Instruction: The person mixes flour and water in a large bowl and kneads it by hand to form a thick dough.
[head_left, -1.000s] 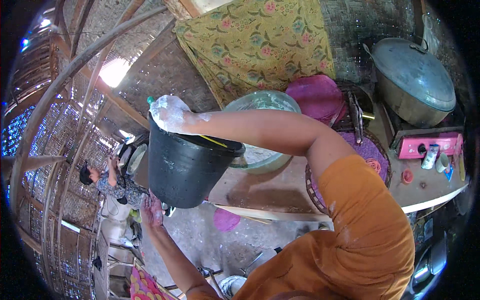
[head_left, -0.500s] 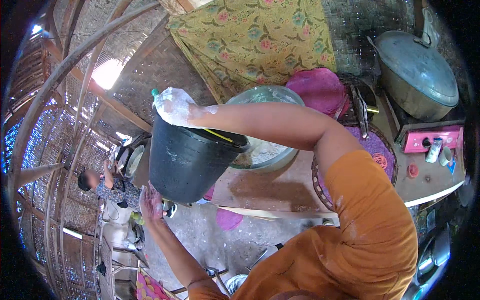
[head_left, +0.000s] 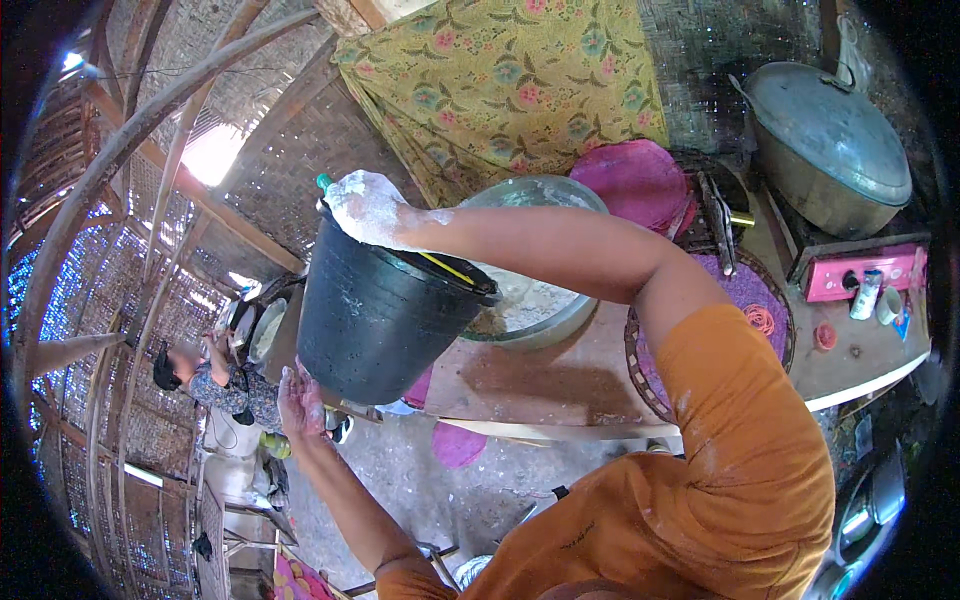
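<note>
A large black bucket [head_left: 385, 320] is held tilted, its mouth leaning right toward a wide round basin [head_left: 560, 330] that contains white powdery material. My right hand [head_left: 368, 208], coated in white, is closed at the bucket's upper rim, with a green end poking out beside it. Against the bucket's lower left side, my left hand [head_left: 302, 403] supports the base, its fingers pointing up and dusted white. A yellow strip [head_left: 447, 267] shows at the rim under my right forearm. The inside of the bucket is hidden.
The basin stands on a wooden table [head_left: 520, 385]. Right of it are a purple-lined woven tray [head_left: 715, 300], a pink round cloth-like piece [head_left: 630, 185], a big lidded pot [head_left: 830, 150] and a pink stove front [head_left: 865, 275]. Another person [head_left: 225, 385] works at far left.
My right hand and the bucket's rim have shifted slightly right, while my left hand stays at the base. The other person's raised arm has come down a little.
</note>
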